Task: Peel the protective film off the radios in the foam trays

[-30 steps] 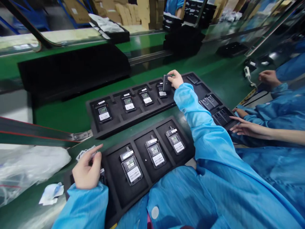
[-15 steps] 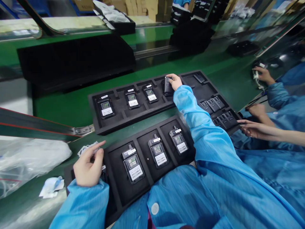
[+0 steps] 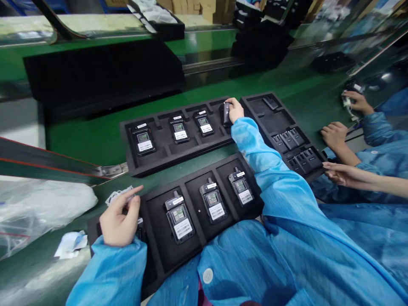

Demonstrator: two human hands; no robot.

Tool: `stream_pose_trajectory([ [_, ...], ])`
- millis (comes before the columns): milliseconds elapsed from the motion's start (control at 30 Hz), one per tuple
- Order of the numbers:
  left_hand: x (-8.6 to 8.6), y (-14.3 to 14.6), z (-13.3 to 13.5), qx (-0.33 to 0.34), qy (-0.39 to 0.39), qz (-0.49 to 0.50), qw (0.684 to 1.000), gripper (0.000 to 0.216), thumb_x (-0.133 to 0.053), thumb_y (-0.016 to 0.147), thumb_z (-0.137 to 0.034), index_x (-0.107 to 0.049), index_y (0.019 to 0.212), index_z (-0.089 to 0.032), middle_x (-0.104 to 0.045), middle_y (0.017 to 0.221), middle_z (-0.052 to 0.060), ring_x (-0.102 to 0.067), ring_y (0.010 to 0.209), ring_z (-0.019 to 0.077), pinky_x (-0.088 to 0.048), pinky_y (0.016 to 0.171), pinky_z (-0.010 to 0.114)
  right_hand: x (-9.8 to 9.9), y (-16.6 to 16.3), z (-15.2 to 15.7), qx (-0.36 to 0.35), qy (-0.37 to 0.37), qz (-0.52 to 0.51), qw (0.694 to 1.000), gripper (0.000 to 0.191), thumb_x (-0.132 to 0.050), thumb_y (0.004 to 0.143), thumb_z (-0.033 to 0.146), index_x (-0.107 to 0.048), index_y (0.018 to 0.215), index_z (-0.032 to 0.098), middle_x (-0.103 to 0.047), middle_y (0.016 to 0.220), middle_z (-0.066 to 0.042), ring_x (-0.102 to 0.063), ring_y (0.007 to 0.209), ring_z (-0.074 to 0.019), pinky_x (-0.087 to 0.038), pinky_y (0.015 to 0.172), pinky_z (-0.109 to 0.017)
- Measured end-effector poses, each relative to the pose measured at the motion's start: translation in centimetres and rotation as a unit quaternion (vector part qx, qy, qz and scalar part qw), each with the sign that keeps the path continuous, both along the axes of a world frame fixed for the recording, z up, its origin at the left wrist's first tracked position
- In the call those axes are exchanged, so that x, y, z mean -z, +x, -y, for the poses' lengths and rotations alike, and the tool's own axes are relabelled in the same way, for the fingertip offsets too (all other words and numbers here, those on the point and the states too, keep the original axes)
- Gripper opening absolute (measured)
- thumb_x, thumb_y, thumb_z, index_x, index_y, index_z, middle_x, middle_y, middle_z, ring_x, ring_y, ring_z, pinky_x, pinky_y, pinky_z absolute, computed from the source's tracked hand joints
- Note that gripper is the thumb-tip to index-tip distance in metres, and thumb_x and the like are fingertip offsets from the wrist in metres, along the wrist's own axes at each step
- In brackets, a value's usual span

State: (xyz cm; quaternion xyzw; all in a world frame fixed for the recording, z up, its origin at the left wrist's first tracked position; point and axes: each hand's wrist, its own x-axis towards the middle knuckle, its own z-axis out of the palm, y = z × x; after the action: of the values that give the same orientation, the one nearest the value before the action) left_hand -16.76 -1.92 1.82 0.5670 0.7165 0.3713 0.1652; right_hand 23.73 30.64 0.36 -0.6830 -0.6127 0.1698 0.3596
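Our right hand [image 3: 236, 112] has its fingers clamped on a black battery [image 3: 226, 114] at the far tray's [image 3: 188, 151] right end. It looks stiff, light, perhaps slippery; we'd pinch its edges. Our left hand's [image 3: 120, 219] thumb and forefinger stand apart.

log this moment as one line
right hand: holding black rectangular pack at farther black foam tray; left hand: at nearer black foam tray, index finger extended; white-labelled black handheld devices: both trays

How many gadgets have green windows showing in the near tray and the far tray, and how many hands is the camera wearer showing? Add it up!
Gadgets in near tray: 3
Gadgets in far tray: 3
Wearer's hands, left hand and right hand: 2
Total: 8
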Motion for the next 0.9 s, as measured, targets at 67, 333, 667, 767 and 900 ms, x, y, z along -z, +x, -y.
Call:
stream_pose_trajectory([
  [67, 0.0, 0.0, 0.0, 0.002, 0.005, 0.001, 1.000, 0.042, -0.057, 0.085, -0.046, -0.073, 0.113, -0.018, -0.065, 0.080, 0.002, -0.052, 0.065, 0.0122, -0.044, 0.068, 0.026, 0.3, -0.4, 0.2, 0.011, 0.010, 0.025, 1.000, 0.043, -0.024, 0.099, 0.036, -0.058, 0.121, 0.022, -0.058, 0.112, -0.009, -0.055, 0.111, -0.0212, -0.042, 0.107, -0.037],
  [333, -0.1, -0.1, 0.0, 0.006, 0.001, 0.000, 1.000, 0.042, -0.057, 0.086, -0.045, -0.072, 0.114, -0.018, -0.066, 0.084, 0.002, -0.055, 0.069, 0.0124, -0.045, 0.070, 0.025, 1.3, -1.1, 0.6, 0.043, 0.026, 0.128, 0.991, 0.037, -0.031, 0.097, 0.041, -0.059, 0.114, 0.023, -0.047, 0.122, -0.013, -0.044, 0.118, -0.0285, -0.038, 0.107, -0.049],
  [667, -0.2, -0.2, 0.1, 0.028, 0.004, 0.006, 1.000, 0.040, -0.056, 0.088, -0.044, -0.072, 0.114, -0.018, -0.067, 0.086, 0.003, -0.054, 0.069, 0.0122, -0.043, 0.068, 0.025, 0.6, -0.2, 1.6, -0.041, 0.058, 0.242, 0.968, 0.045, -0.025, 0.099, 0.049, -0.057, 0.108, 0.018, -0.049, 0.122, -0.014, -0.045, 0.114, -0.0302, -0.040, 0.102, -0.053],
  [767, -0.3, -0.2, 0.0, 0.037, 0.007, 0.003, 0.999, 0.039, -0.056, 0.089, -0.044, -0.072, 0.115, -0.019, -0.067, 0.086, 0.002, -0.054, 0.069, 0.0122, -0.042, 0.067, 0.024, 0.6, 0.0, 1.6, -0.056, 0.076, 0.252, 0.963, 0.053, -0.015, 0.101, 0.050, -0.058, 0.101, 0.019, -0.053, 0.114, -0.012, -0.049, 0.106, -0.0267, -0.042, 0.101, -0.050],
  [900, -0.3, -0.2, 0.0, 0.039, 0.017, 0.005, 0.999, 0.035, -0.057, 0.089, -0.042, -0.072, 0.114, -0.022, -0.067, 0.086, 0.001, -0.055, 0.069, 0.0118, -0.042, 0.065, 0.024, 0.9, 0.4, 1.5, -0.060, 0.095, 0.237, 0.965, 0.058, -0.009, 0.100, 0.053, -0.057, 0.099, 0.021, -0.055, 0.108, -0.011, -0.052, 0.101, -0.0248, -0.045, 0.097, -0.048],
])
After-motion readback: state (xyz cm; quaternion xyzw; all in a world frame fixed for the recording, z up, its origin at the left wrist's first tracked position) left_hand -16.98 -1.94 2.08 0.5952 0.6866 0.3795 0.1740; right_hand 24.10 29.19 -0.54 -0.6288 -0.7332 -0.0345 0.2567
